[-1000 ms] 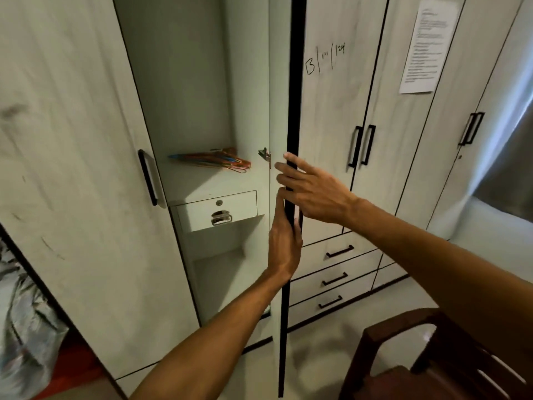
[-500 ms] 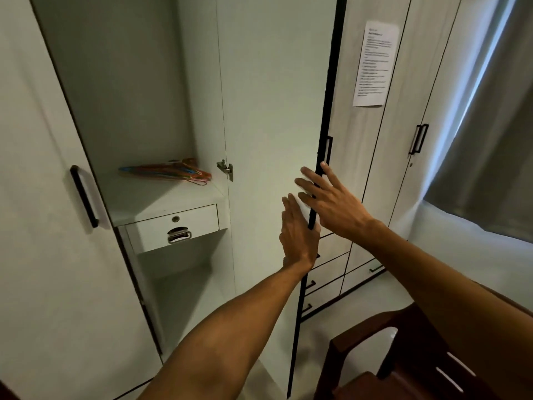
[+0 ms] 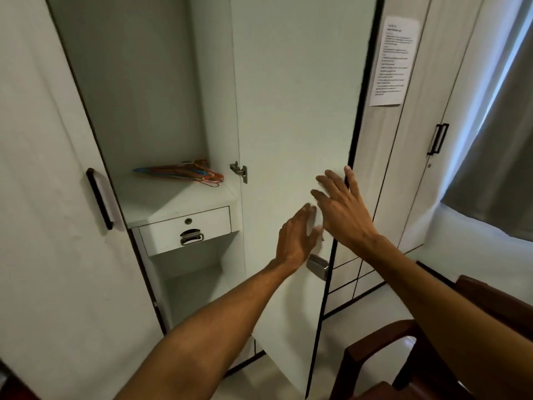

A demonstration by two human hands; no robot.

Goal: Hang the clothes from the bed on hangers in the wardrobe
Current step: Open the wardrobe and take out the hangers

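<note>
The white wardrobe's right door (image 3: 294, 96) stands swung wide, showing its pale inner face. My left hand (image 3: 297, 238) and my right hand (image 3: 340, 209) are both flat with straight fingers against that inner face near its black free edge. Neither hand holds anything. A bundle of coloured wire hangers (image 3: 184, 173) lies on the shelf (image 3: 161, 197) inside the wardrobe. No clothes and no bed are in view.
A small drawer (image 3: 187, 230) with a metal pull sits under the shelf. The left door (image 3: 52, 197) with a black handle is open. A dark wooden chair (image 3: 403, 356) stands at lower right. More wardrobe doors, a taped paper notice (image 3: 393, 62) and a grey curtain (image 3: 496, 168) are to the right.
The right door has swung further open to the right under both hands. My hands went from the door's edge to its inner face, and my view turned right.
</note>
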